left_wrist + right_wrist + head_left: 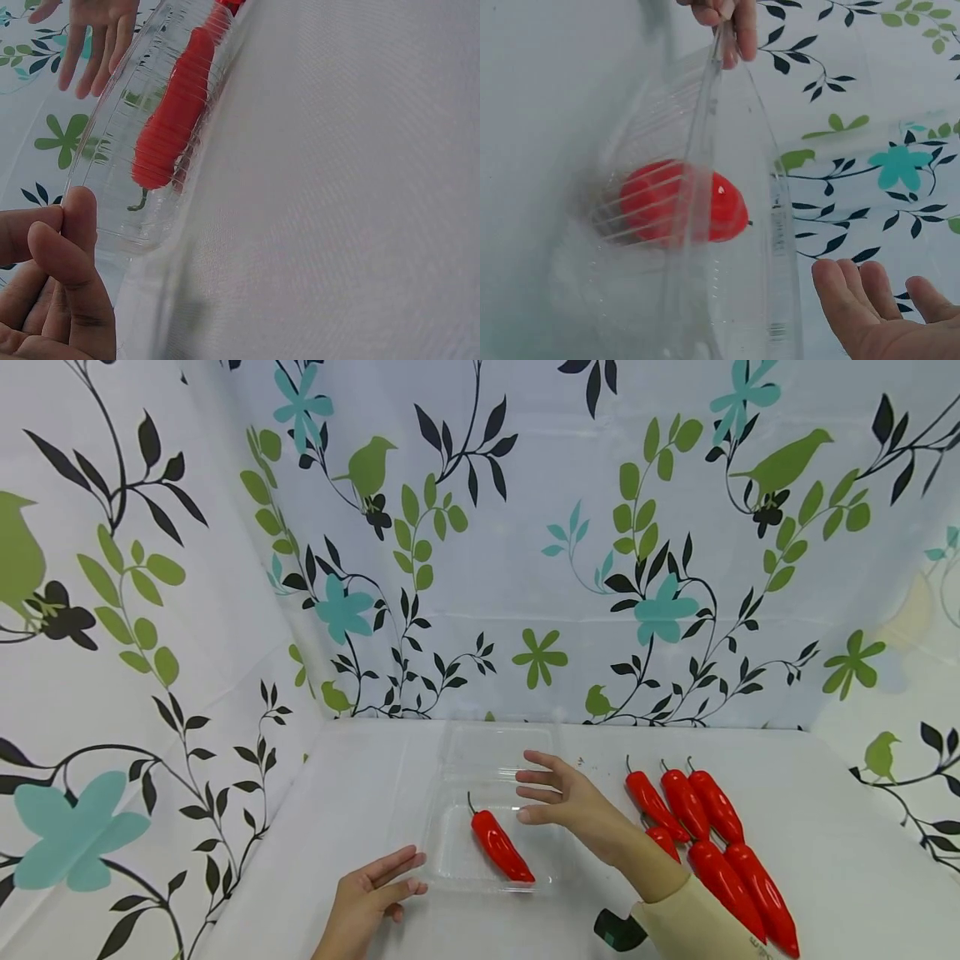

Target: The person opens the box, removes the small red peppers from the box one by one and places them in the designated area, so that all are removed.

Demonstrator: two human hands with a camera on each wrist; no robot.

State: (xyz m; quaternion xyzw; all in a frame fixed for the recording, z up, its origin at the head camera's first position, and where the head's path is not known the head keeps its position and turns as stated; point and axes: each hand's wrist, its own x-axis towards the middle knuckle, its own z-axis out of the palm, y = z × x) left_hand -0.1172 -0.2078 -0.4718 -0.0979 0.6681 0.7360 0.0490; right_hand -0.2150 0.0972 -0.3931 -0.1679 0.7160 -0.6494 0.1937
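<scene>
A clear plastic clamshell container [442,870] lies on the table with its lid [487,745] folded back behind it. One red chili pepper [498,847] with a green stem lies inside, slanting across the base. At the container's left edge, my left hand [367,893] pinches the rim between thumb and fingers; the left wrist view shows the fingertips [79,206] at that edge. My right hand [566,797] hovers over the container's right side, fingers spread and holding nothing. In the right wrist view the right hand [877,307] is beside the clear wall, palm up.
Several red chili peppers [720,872] lie in two rough rows on the right side of the white table [360,777], partly behind my right forearm. A dark object [619,932] is by the right sleeve. A patterned curtain [480,568] hangs around the back and sides.
</scene>
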